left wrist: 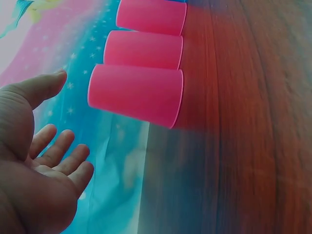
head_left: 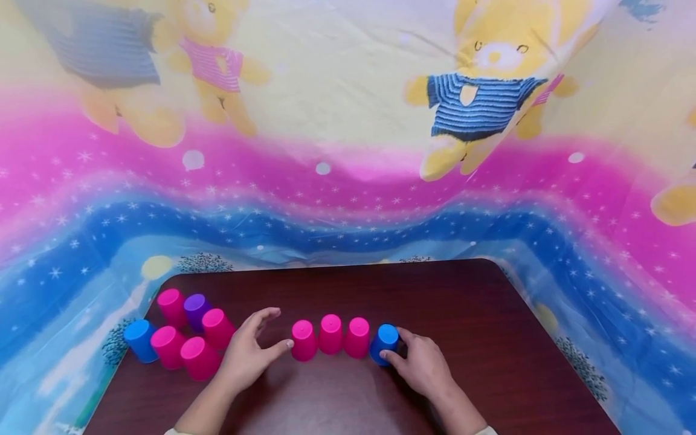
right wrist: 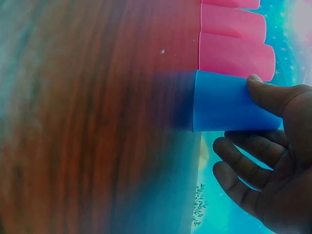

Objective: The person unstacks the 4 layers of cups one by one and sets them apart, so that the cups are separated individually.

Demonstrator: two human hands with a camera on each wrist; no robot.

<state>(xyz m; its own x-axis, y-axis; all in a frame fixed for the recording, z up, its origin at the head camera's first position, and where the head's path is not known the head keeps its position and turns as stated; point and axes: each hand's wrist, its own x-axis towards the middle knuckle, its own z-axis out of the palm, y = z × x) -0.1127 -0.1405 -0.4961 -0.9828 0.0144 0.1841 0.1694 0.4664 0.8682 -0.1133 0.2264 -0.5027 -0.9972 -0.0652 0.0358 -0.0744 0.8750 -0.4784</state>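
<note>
Across the middle of the table stands a row of upside-down cups: a left pink cup point(head_left: 304, 342), a middle pink cup point(head_left: 330, 335), a right pink cup point(head_left: 356, 338) and a blue cup point(head_left: 384, 345) at the right end. My right hand point(head_left: 424, 362) holds this blue cup, thumb on the near side and fingers behind it. In the right wrist view the blue cup point(right wrist: 229, 102) sits close beside a pink cup. My left hand point(head_left: 247, 353) is spread beside the left pink cup, thumb tip right at its side. The left wrist view shows the fingers point(left wrist: 63, 148) apart from the pink cup point(left wrist: 136, 95).
At the table's left side stands a group of upside-down cups: several pink ones point(head_left: 200, 359), a purple cup point(head_left: 197, 312) and another blue cup point(head_left: 140, 341). The dark wooden table point(head_left: 489, 314) has rounded far corners. A patterned cloth point(head_left: 337, 199) hangs behind and around it.
</note>
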